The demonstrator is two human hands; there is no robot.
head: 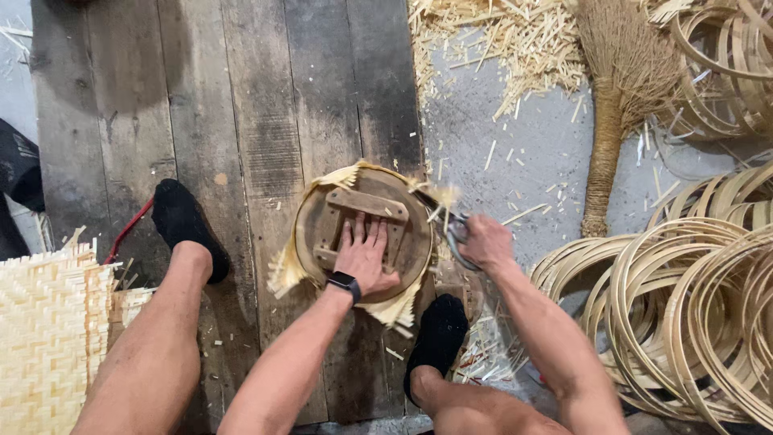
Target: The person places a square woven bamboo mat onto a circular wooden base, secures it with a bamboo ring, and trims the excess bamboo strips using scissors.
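Observation:
My left hand [366, 256] presses flat on a round wooden form [318, 234] with crossed battens, lying on dark floor planks. A woven bamboo mat [283, 270] sticks out from under the form, its frayed edge showing at the left, top and bottom. My right hand [485, 242] grips metal shears [452, 228] at the form's right edge, blades against the mat's fringe. A black watch sits on my left wrist. My feet in black socks rest to either side of the form.
Stacked bamboo hoops [692, 306] fill the right side, more hoops [725, 72] at the top right. A straw broom [616, 97] lies by a heap of bamboo offcuts [499, 40]. Woven mats [44, 330] are piled at the lower left.

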